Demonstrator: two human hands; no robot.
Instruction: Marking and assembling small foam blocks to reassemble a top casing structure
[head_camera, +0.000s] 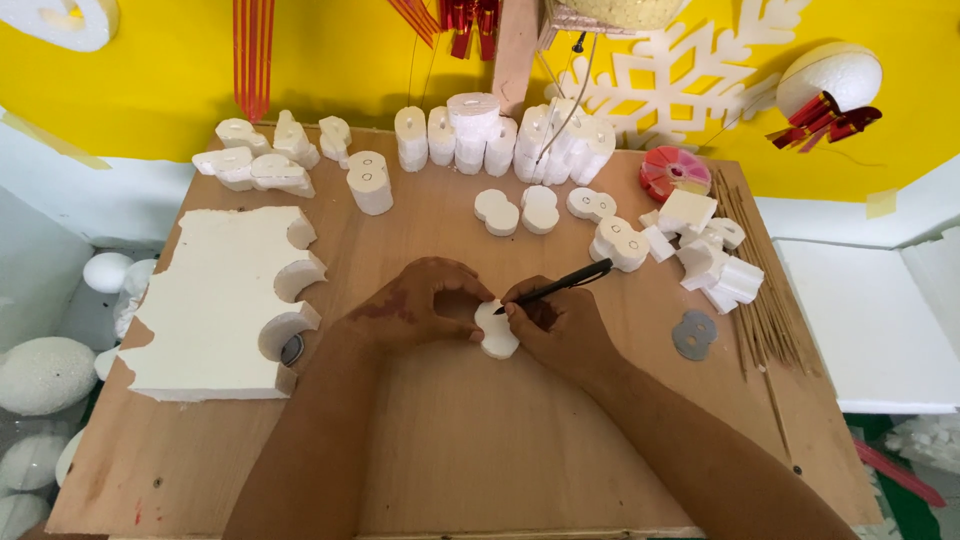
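Your left hand (420, 305) pinched a white foam piece (497, 335); your right hand (555, 325) gripped a black pen (560, 283) on it. Beyond them, many cut foam pieces (500, 135) lay finished; the foam slab (225, 300) left of your hands remained partly uncut.

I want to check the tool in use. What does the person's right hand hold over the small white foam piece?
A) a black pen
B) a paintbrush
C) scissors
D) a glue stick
A: the right hand grips a slim black pen with its tip on the white foam piece, which the left hand steadies on the wooden table.
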